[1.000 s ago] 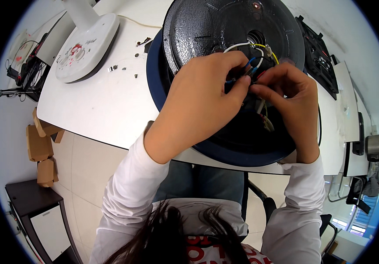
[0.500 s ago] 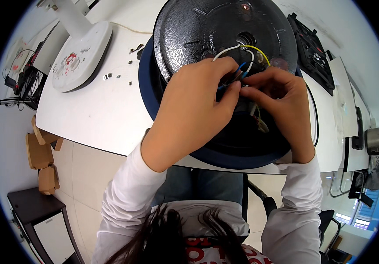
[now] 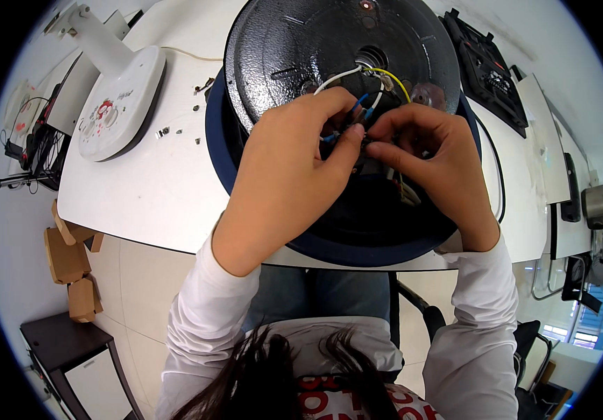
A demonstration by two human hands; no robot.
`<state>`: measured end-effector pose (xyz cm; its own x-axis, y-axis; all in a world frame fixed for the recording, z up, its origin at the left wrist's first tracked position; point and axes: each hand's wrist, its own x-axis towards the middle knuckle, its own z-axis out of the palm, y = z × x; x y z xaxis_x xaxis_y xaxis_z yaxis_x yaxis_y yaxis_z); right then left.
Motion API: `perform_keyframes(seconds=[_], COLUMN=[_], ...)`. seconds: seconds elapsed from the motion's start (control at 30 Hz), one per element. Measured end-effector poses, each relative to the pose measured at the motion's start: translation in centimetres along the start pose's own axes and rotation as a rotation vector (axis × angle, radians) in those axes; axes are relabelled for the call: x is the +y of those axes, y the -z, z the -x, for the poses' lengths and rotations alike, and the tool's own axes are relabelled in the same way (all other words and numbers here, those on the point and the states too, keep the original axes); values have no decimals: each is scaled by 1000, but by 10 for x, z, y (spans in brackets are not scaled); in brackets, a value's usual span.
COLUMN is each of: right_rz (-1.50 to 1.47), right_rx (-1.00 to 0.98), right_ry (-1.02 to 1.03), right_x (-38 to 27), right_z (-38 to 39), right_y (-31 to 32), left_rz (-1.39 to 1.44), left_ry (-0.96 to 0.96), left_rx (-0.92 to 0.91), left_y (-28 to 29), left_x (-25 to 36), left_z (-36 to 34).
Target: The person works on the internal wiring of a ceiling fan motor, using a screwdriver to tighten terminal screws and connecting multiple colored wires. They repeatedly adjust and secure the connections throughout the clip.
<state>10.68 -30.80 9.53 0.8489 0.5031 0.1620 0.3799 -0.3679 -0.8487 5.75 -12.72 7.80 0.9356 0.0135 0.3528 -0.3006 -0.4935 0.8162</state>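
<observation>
Left hand (image 3: 282, 162), nearly closed, pinches wires (image 3: 369, 112).

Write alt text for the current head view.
A person's left hand and right hand work close together at wires in front of a glossy black disc and above a dark blue round shell on a white table. Small parts lie left.

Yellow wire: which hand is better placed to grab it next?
Probably the right hand: the yellow wire curves down toward it, while the left hand sits farther left, close to a blue wire.
</observation>
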Motion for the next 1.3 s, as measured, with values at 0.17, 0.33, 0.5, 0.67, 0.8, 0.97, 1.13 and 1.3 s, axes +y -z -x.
perform_keyframes(seconds=[0.17, 0.33, 0.5, 0.67, 0.8, 0.97, 1.13, 1.3], right_rz=[-155, -158, -128, -66, -31, -111, -131, -64], right_rx=[-1, -4, 43, 76, 75, 72, 71, 71], right_ry=[27, 13, 5, 84, 142, 120, 131, 147], right_x=[8, 7, 1, 4, 7, 6, 6, 5], right_z=[1, 2, 6, 4, 3, 4, 2, -3], right_y=[4, 4, 2, -3, -1, 0, -3, -3], left_rz=[54, 37, 49, 31, 55, 81, 69, 45], left_ry=[-12, 13, 31, 19, 34, 40, 32, 14], left_rx=[35, -10, -14, -19, -48, -56, -58, -56], left_y=[-1, 1, 1, 1, 3, 3, 3, 4], left_x=[-2, -1, -3, -4, -3, -3, -3, -4], left_z=[0, -1, -1, -1, -2, -2, -2, -3])
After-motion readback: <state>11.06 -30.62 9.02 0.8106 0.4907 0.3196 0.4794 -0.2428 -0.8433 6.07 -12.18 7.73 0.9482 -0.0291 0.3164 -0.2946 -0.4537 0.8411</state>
